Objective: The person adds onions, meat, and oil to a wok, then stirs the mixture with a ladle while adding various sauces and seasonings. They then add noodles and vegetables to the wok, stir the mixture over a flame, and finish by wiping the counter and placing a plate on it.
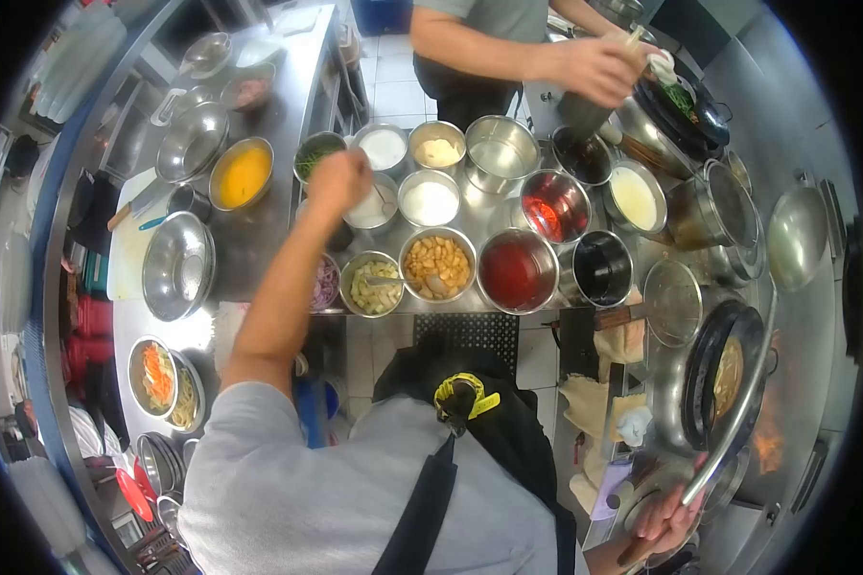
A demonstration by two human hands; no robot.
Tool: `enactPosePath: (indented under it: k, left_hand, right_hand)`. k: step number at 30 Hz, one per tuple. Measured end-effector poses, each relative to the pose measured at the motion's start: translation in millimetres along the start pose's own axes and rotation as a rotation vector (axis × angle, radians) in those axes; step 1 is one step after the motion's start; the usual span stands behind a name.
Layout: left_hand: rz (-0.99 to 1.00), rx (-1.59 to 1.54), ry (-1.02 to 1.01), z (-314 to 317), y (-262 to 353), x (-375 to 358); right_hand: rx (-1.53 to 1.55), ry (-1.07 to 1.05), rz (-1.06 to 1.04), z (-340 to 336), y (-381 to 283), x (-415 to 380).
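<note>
Front row of steel pots [518, 271] lines the near edge of the steel worktop [249, 251], packed tight; bare strip left of it, up to the large empty steel bowl [179, 266]. Left hand [340, 182] reached forward, forearm angled over the worktop, above pots of green herbs [318, 155] and white powder [366, 209]; fingers bunched, can't tell if gripping. Right hand [668, 525] low, fingers wrapped around the long-handled metal ladle [734, 431], its bowl beyond the black-rimmed wok [726, 376] with brown contents.
</note>
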State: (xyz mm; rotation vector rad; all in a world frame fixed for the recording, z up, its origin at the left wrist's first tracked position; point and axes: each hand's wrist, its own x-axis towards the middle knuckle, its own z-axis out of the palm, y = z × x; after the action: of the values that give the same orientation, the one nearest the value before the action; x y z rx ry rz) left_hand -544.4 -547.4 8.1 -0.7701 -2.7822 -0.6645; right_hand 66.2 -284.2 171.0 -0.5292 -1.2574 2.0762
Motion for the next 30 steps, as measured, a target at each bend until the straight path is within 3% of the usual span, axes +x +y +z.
enactPosePath:
  k: [3,9,13,14,24,30]
  left_hand:
    - [0.045,0.01,0.117,9.6,38.5,-28.7]
    - [-0.002,0.062,0.089,28.3,18.4,-86.3]
    - [-0.072,-0.106,0.309,14.4,25.6,-110.1]
    - [-0.099,-0.124,0.331,16.7,24.3,-113.0]
    - [-0.148,-0.278,0.42,53.0,-0.1,-117.5]
    - [-0.428,-0.439,0.455,62.8,4.5,-116.2]
  right_hand:
    - [-0.099,0.007,0.068,31.0,17.3,3.2]
    - [-0.325,0.052,0.409,84.0,47.8,22.4]
    - [-0.419,0.029,0.64,131.3,59.1,51.9]
    - [-0.487,-0.065,0.639,121.2,67.1,57.7]
    - [-0.543,-0.089,0.647,148.2,93.0,99.2]
    - [-0.54,-0.115,0.651,149.8,104.1,109.3]
